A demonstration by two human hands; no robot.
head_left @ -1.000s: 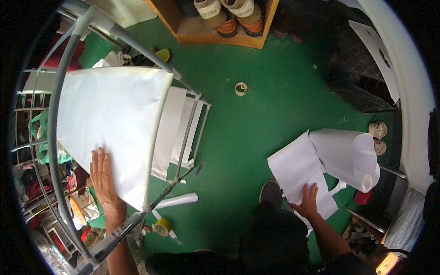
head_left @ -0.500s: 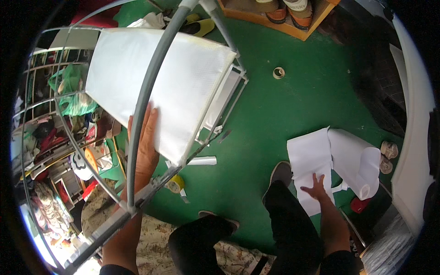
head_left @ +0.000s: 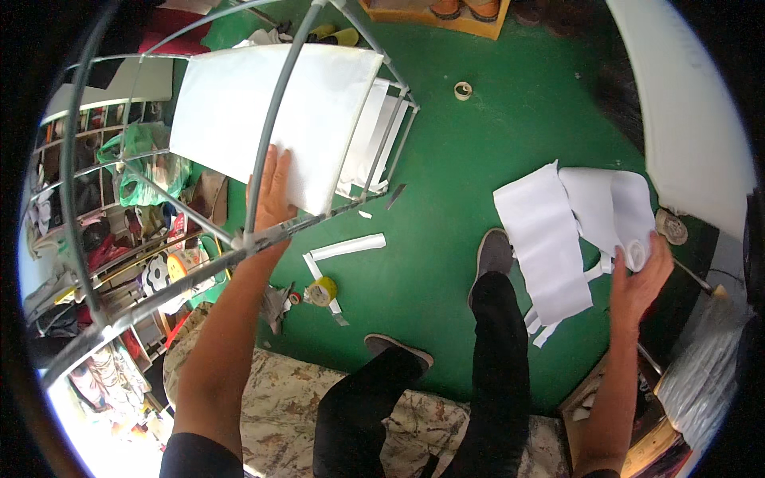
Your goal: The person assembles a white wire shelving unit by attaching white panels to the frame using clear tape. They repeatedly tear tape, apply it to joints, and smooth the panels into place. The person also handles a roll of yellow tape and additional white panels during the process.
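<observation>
My left hand (head_left: 273, 187) reaches through the grey tube frame (head_left: 271, 135). Its fingers lie stretched out on the white panel (head_left: 231, 103) set inside that frame. Down on the floor to the right, my right hand (head_left: 640, 280) has thumb and fingers around the near end of a white sheet roll (head_left: 633, 199). Left of the roll, beside my shoe, is a loose flat white sheet (head_left: 546, 243) with narrow strips at its near end. The underside of the roll is hidden.
On the green floor are a yellow tape roll (head_left: 322, 291), white strips (head_left: 347, 247) and a pale tape ring (head_left: 463, 91). Cluttered shelves with a green plastic bag (head_left: 139, 171) stand left. A wooden shoe box (head_left: 478, 28) is at the back, a camouflage-covered seat (head_left: 279, 398) below me.
My right hand has moved from the flat sheet rightward and up to the roll, closing on its end. My left hand stays on the panel. The view has shifted, and more floor strips show.
</observation>
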